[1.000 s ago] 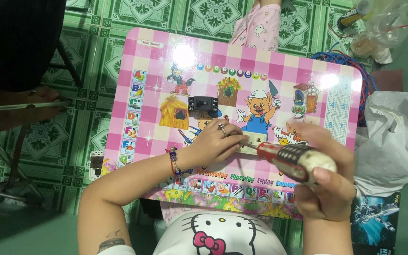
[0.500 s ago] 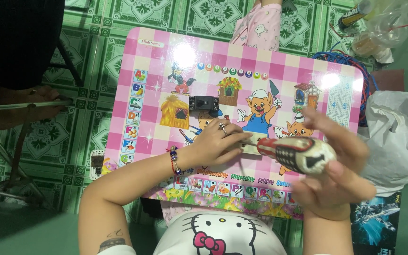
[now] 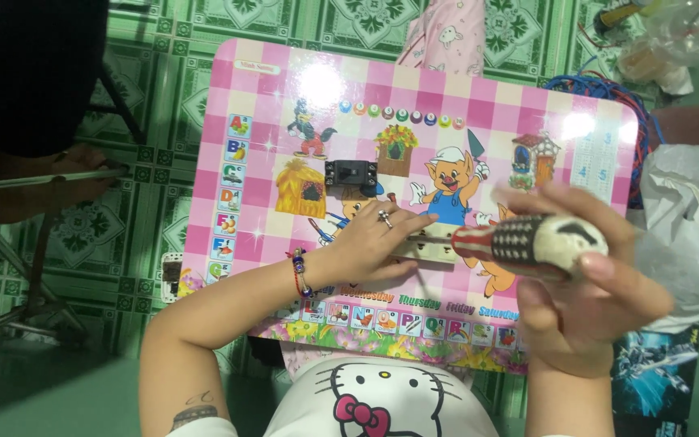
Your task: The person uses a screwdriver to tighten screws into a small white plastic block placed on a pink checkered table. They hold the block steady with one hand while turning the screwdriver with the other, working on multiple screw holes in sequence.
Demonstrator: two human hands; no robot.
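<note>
My right hand (image 3: 588, 303) grips the patterned handle of a screwdriver (image 3: 527, 239), whose shaft points left toward a small pale flat part (image 3: 429, 249) on the pink checked table (image 3: 260, 97). My left hand (image 3: 370, 235), with a ring and a beaded bracelet, lies flat on the table and holds that pale part down with its fingertips. A small black switch-like block (image 3: 351, 172) sits on the table just above my left hand, apart from it.
A white plastic bag (image 3: 689, 226) lies to the right of the table, with blue wires (image 3: 608, 87) behind it. Another person's foot (image 3: 50, 182) and metal chair legs (image 3: 10, 267) are on the green tiled floor at left.
My right hand has turned the screwdriver handle and opened its fingers around it a little. My left hand stays on the pale part.
</note>
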